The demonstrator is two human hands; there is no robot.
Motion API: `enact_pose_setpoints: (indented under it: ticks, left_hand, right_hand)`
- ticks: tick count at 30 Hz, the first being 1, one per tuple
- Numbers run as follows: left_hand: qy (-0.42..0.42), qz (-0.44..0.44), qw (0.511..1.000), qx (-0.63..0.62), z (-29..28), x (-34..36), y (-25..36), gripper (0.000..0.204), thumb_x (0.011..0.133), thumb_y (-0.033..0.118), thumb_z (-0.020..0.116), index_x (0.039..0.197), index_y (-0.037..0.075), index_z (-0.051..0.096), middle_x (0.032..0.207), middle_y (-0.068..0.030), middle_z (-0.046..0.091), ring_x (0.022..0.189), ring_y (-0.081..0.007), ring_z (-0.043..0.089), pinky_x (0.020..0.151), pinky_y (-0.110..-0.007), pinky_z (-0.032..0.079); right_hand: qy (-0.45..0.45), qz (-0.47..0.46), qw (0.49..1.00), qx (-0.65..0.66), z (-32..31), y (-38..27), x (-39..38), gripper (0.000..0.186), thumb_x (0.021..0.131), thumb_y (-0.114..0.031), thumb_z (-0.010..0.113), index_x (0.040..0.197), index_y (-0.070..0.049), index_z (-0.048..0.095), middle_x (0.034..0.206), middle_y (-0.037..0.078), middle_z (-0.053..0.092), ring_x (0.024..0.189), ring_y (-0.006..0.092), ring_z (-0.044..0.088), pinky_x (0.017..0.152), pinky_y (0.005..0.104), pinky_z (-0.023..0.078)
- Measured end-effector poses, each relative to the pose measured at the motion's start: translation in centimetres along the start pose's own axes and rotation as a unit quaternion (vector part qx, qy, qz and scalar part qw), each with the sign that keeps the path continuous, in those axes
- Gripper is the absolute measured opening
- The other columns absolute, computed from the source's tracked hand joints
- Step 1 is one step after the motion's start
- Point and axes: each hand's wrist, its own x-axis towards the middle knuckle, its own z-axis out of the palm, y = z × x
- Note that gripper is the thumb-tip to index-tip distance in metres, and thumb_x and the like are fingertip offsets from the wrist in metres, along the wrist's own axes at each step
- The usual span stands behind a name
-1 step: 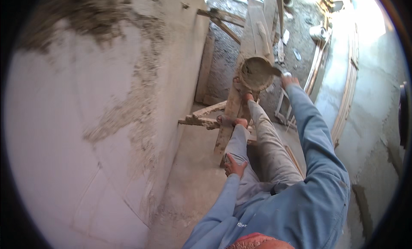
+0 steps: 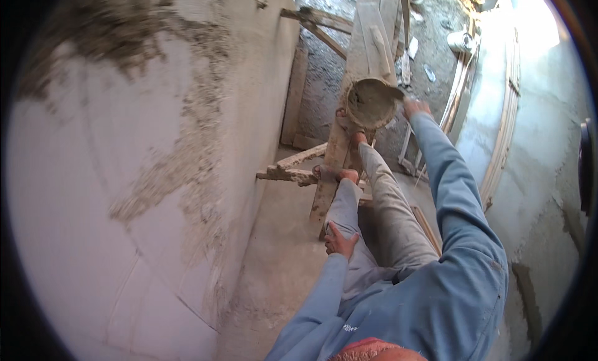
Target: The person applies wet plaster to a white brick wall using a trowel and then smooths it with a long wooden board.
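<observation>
Head view — the wall (image 2: 68, 236) stands left of the left hand (image 2: 341, 241), the plank (image 2: 337, 143) runs ahead of it, and a leg (image 2: 344, 205) lies under its loosely spread fingers. Just left of the right hand (image 2: 416, 107) sits the bowl (image 2: 380, 126) of mortar (image 2: 372, 104). That hand seems wrapped round the trowel (image 2: 397, 94) — its grip is blurred — and has shifted slightly forward along the rim, so the mortar is probably still being worked.
</observation>
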Motion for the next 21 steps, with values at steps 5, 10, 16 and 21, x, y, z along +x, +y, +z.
enact_pose_setpoints:
  ticks: [5, 10, 16, 21]
  left_hand:
    - [0.021, 0.055, 0.998, 0.036, 1.6, 1.8, 3.7, 0.109, 0.075, 0.056, 0.078, 0.157, 0.013, 0.021, 0.136, -0.0362, 0.042, 0.117, -0.0512, 0.052, 0.099, -0.052, 0.044]
    - [0.057, 0.033, 0.997, 0.045, 2.9, 2.6, 1.9, 0.104, 0.077, 0.055, 0.076, 0.156, 0.013, 0.024, 0.139, -0.0333, 0.04, 0.116, -0.0497, 0.052, 0.101, -0.051, 0.043]
    - [0.029, 0.036, 0.997, 0.064, 3.2, 2.6, 3.2, 0.102, 0.076, 0.054, 0.078, 0.153, 0.01, 0.029, 0.14, -0.0335, 0.04, 0.119, -0.0495, 0.051, 0.103, -0.052, 0.042]
    - [0.047, 0.057, 0.993, 0.088, 4.5, 3.1, 3.0, 0.099, 0.076, 0.054, 0.077, 0.153, 0.013, 0.031, 0.142, -0.0326, 0.037, 0.118, -0.0492, 0.051, 0.103, -0.053, 0.041]
  right_hand:
    - [0.03, 0.036, 0.986, -0.161, 2.2, -3.6, 10.8, 0.018, 0.092, -0.015, 0.057, 0.094, -0.009, 0.074, 0.106, 0.012, 0.073, 0.105, 0.0231, 0.071, 0.066, 0.0427, 0.059]
    - [0.088, -0.169, 0.971, -0.148, 11.8, -5.6, 4.6, 0.026, 0.09, -0.017, 0.057, 0.114, -0.007, 0.062, 0.097, 0.007, 0.066, 0.092, 0.0204, 0.069, 0.07, 0.0349, 0.057]
    - [0.05, -0.045, 0.995, 0.071, 10.6, 2.1, -1.3, 0.027, 0.094, -0.026, 0.054, 0.112, -0.005, 0.057, 0.104, 0.021, 0.066, 0.091, 0.0387, 0.07, 0.077, 0.0512, 0.054]
    - [-0.026, 0.095, 0.97, 0.224, 15.2, -3.2, 6.0, 0.039, 0.094, -0.038, 0.057, 0.116, -0.006, 0.059, 0.11, 0.024, 0.07, 0.102, 0.0416, 0.068, 0.088, 0.0522, 0.053]
